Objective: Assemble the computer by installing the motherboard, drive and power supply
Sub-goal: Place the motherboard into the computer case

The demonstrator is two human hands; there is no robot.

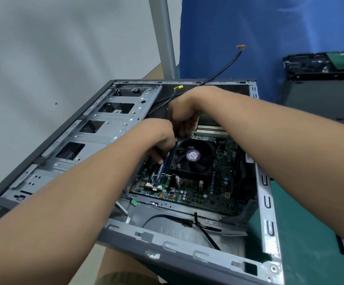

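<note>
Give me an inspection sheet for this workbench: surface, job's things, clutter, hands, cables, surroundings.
Surface: green mat under the case's right side.
Job's things: open computer case lies on its side; motherboard with cooler fan sits inside; drive cage shows no drive; dark boxes outside at the far right, kind unclear.
Clutter: nothing seen.
Hands: left hand curled at the memory slots beside the fan; right hand curled just beyond it; what they grip is hidden.
Cables: black cable rises out of the case, its connector free; more black cables on the case floor.
Surroundings: blue cloth, grey wall, grey post.
</note>
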